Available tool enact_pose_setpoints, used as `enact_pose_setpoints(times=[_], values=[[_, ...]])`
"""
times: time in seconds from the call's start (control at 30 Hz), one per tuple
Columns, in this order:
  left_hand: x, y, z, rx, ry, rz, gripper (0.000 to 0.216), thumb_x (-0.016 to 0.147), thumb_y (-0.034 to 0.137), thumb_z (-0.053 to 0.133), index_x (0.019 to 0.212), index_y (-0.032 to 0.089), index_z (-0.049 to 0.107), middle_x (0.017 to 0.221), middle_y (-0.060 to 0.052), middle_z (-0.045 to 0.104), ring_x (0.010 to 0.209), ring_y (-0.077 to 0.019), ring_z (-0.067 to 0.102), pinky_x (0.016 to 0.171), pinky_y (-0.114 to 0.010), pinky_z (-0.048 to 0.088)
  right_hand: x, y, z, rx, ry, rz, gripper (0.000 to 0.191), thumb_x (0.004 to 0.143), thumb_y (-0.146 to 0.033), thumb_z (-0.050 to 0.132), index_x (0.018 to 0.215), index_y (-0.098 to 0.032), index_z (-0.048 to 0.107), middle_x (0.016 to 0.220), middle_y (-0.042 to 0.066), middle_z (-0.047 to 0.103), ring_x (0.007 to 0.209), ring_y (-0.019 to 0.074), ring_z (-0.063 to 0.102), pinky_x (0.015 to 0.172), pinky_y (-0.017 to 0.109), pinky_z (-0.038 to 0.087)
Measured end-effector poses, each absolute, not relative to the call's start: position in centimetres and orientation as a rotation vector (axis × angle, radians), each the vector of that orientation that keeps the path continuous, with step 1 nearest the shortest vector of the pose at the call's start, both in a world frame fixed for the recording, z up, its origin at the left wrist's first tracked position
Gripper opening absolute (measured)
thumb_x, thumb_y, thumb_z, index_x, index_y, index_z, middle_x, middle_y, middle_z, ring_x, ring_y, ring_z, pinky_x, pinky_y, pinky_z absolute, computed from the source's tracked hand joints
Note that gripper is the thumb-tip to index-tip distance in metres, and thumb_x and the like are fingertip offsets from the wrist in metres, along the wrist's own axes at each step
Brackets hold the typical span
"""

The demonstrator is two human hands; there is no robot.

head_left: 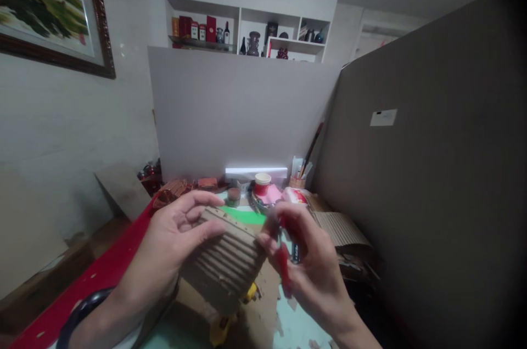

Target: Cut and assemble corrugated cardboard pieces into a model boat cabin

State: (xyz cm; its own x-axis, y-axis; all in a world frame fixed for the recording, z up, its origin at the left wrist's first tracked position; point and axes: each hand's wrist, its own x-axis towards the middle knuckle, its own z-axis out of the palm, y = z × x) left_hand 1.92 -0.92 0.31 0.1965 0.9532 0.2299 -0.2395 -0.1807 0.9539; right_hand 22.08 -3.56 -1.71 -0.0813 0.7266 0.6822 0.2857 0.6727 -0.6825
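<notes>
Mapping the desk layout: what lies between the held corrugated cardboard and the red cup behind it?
Head view: a bright green sheet lies between the corrugated cardboard and the red cup.

The blurred right hand (307, 266) hides most of a red tool (284, 268).

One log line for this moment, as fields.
left hand: holds corrugated cardboard | right hand: holds red-handled tool at cardboard's right edge

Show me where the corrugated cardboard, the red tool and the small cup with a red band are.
corrugated cardboard (224, 261): head view, middle of ribbed face.
red tool (284, 269): head view, red handle.
cup (262, 184): head view, side wall.
</notes>
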Motion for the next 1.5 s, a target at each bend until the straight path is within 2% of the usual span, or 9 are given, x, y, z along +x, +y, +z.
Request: enact_pose_setpoints(times=[0.13, 0.3, 0.57, 0.7, 0.83, 1.07, 1.23, 1.33, 1.5], values=[[2.2, -0.6, 0.2, 1.279, 0.728, 1.271, 0.025, 0.076, 0.018, 0.083, 0.095, 0.021, 0.068, 0.076, 0.003, 0.079, 0.068, -0.0094, 0.071, 0.061, -0.012, 0.053, 22.0, -3.4, -1.5, -0.809, -1.554, 0.622, 0.013, 0.092, -0.025, 0.064, 0.100, -0.029, 0.055, 0.081, -0.005, 0.059, 0.069, 0.0124, 0.054, 0.065, 0.027, 0.047], [2.1, -0.3, 0.2, 1.300, 0.743, 1.304, 0.021, 0.075, 0.015, 0.082, 0.091, 0.022, 0.070, 0.080, 0.003, 0.078, 0.071, -0.0093, 0.070, 0.063, -0.011, 0.052, 24.3, -1.2, -2.1, -0.888, -1.427, 0.544, 0.023, 0.088, -0.033, 0.070, 0.103, -0.026, 0.055, 0.084, -0.003, 0.063, 0.073, 0.0151, 0.060, 0.070, 0.029, 0.049], [0.9, 0.2, 0.5, 1.386, 0.708, 1.421, 0.026, 0.068, 0.018, 0.087, 0.090, 0.024, 0.074, 0.120, -0.001, 0.071, 0.081, -0.0120, 0.069, 0.070, -0.016, 0.055, 27.5, 1.3, -2.2, -1.099, -1.323, 0.471, 0.031, 0.073, -0.029, 0.082, 0.097, -0.020, 0.065, 0.087, 0.004, 0.069, 0.081, 0.0231, 0.064, 0.081, 0.038, 0.049], [0.9, 0.5, 0.4, 1.423, 0.734, 1.411, 0.024, 0.073, 0.020, 0.085, 0.093, 0.025, 0.072, 0.122, 0.000, 0.070, 0.084, -0.0114, 0.069, 0.071, -0.015, 0.055, 25.4, -1.0, -0.7, -0.959, -1.389, 0.618, 0.033, 0.074, -0.034, 0.082, 0.100, -0.023, 0.064, 0.093, 0.003, 0.073, 0.082, 0.0199, 0.068, 0.077, 0.033, 0.055], [1.0, 0.4, 0.5, 1.438, 0.769, 1.414, 0.021, 0.076, 0.021, 0.083, 0.093, 0.026, 0.072, 0.127, 0.001, 0.069, 0.085, -0.0105, 0.070, 0.073, -0.015, 0.055, 23.6, -3.3, 0.1, -0.832, -1.458, 0.730, 0.032, 0.079, -0.026, 0.079, 0.105, -0.029, 0.061, 0.090, -0.002, 0.071, 0.081, 0.0142, 0.067, 0.075, 0.025, 0.055], [1.3, 0.2, 0.4, 1.461, 0.851, 1.415, 0.022, 0.074, 0.024, 0.083, 0.092, 0.025, 0.072, 0.084, 0.002, 0.077, 0.076, -0.0130, 0.071, 0.065, -0.014, 0.055, 21.6, -3.8, -0.4, -0.839, -1.513, 0.556, 0.018, 0.085, -0.016, 0.069, 0.096, -0.027, 0.061, 0.081, -0.004, 0.060, 0.069, 0.0109, 0.058, 0.065, 0.022, 0.051], [1.2, 0.3, 0.4, 1.538, 0.857, 1.431, 0.019, 0.072, 0.023, 0.084, 0.088, 0.027, 0.074, 0.100, 0.003, 0.075, 0.083, -0.0118, 0.071, 0.072, -0.013, 0.054, 21.1, -3.1, -0.6, -0.707, -1.251, 0.764, 0.032, 0.071, -0.017, 0.083, 0.095, -0.026, 0.063, 0.072, -0.006, 0.065, 0.064, 0.0096, 0.059, 0.062, 0.018, 0.051], [1.1, 0.2, 0.6, 1.588, 0.872, 1.379, 0.019, 0.073, 0.018, 0.082, 0.087, 0.029, 0.075, 0.095, 0.004, 0.075, 0.079, -0.0103, 0.069, 0.068, -0.010, 0.052, 22.4, -1.7, -1.0, -0.755, -1.135, 0.844, 0.039, 0.062, -0.013, 0.089, 0.091, -0.024, 0.064, 0.075, -0.005, 0.066, 0.068, 0.0105, 0.061, 0.065, 0.019, 0.052], [0.4, -0.1, 1.3, 1.559, 0.847, 1.413, 0.021, 0.072, 0.013, 0.079, 0.084, 0.030, 0.076, 0.095, 0.005, 0.074, 0.082, -0.0105, 0.069, 0.068, -0.010, 0.050, 26.0, 0.8, -1.7, -0.825, -0.991, 0.801, 0.039, 0.069, -0.029, 0.088, 0.095, -0.023, 0.059, 0.079, -0.005, 0.066, 0.070, 0.0110, 0.062, 0.065, 0.021, 0.051]])
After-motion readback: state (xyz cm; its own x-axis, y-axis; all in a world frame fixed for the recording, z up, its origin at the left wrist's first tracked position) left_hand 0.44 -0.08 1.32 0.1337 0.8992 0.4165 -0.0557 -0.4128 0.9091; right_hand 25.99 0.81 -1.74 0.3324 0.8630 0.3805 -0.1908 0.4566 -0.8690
